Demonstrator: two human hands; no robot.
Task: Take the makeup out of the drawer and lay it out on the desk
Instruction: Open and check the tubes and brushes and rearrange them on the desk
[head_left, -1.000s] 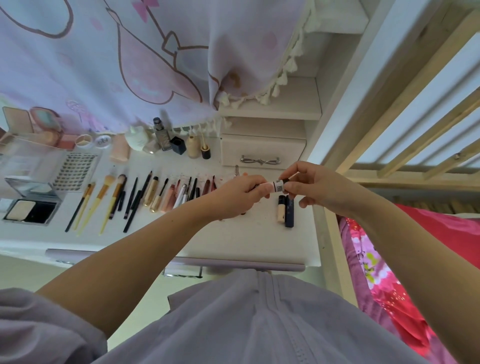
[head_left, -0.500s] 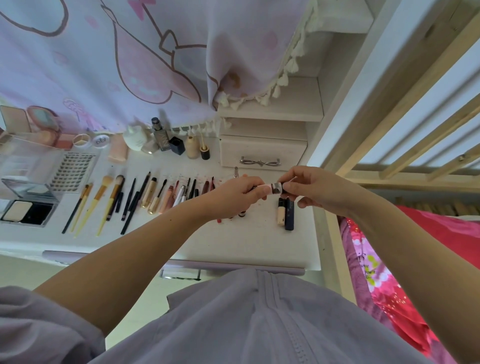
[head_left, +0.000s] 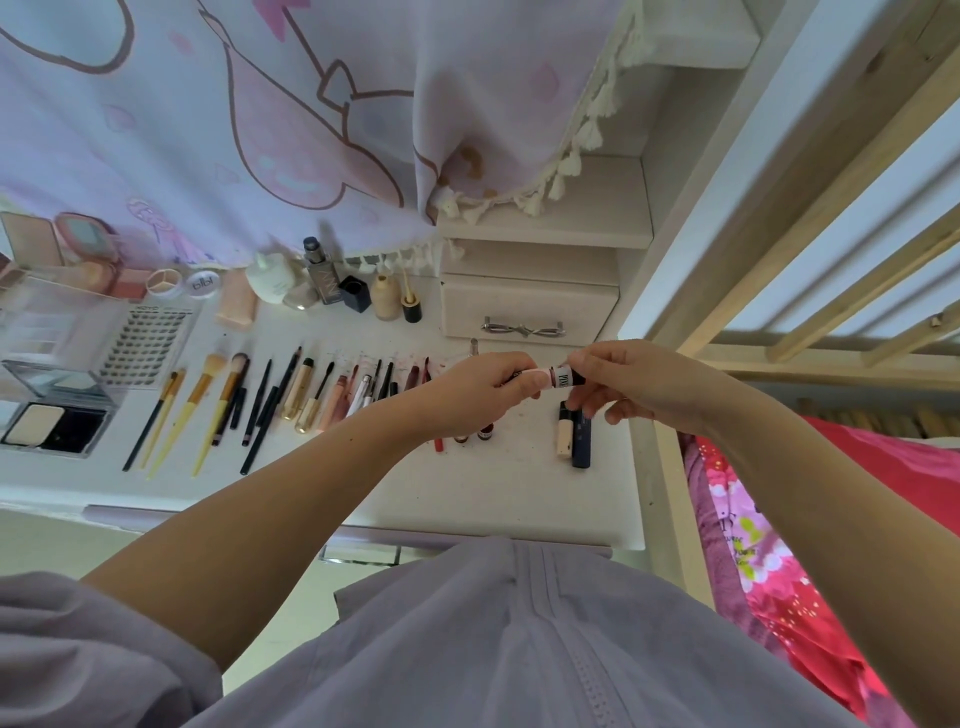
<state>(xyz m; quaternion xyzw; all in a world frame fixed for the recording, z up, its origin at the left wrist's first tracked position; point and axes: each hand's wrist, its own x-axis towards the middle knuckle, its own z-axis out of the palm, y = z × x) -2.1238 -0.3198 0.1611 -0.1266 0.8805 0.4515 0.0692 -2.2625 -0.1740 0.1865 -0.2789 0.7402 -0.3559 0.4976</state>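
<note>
Head view. Holding a small makeup tube (head_left: 558, 376) above the white surface (head_left: 493, 483), both hands meeting over its right part. Left hand (head_left: 478, 392) gripping the pale pink end, fingers (head_left: 524, 382) curled together around it; right hand (head_left: 639, 382) pinching the dark labelled end, fingers (head_left: 584, 364) clamped on it. Hiding most of the tube inside the two grips, only a short middle stretch and a bit of lettering showing, too small to read; impossible to tell whether cap and body are joined or parting. Lying just below the hands, a cream tube (head_left: 564, 435) and a dark tube (head_left: 582, 439) side by side, touching, their upper ends covered by the right hand. Peeking out under the left wrist, a red pencil (head_left: 439, 441) and two small dark-red bottles (head_left: 485, 431), mostly covered. Stretching to the left, a row of brushes (head_left: 208, 410) and slim sticks, then an open compact (head_left: 52, 426) cut off at the frame edge. Standing along the back, bottles (head_left: 322, 275) partly under the hanging curtain (head_left: 260, 130). Sitting shut behind the hands, a small drawer box (head_left: 524, 312) with a bow handle. Filling the bottom, a lilac shirt (head_left: 493, 639), blocking most of the drawer under the surface.
</note>
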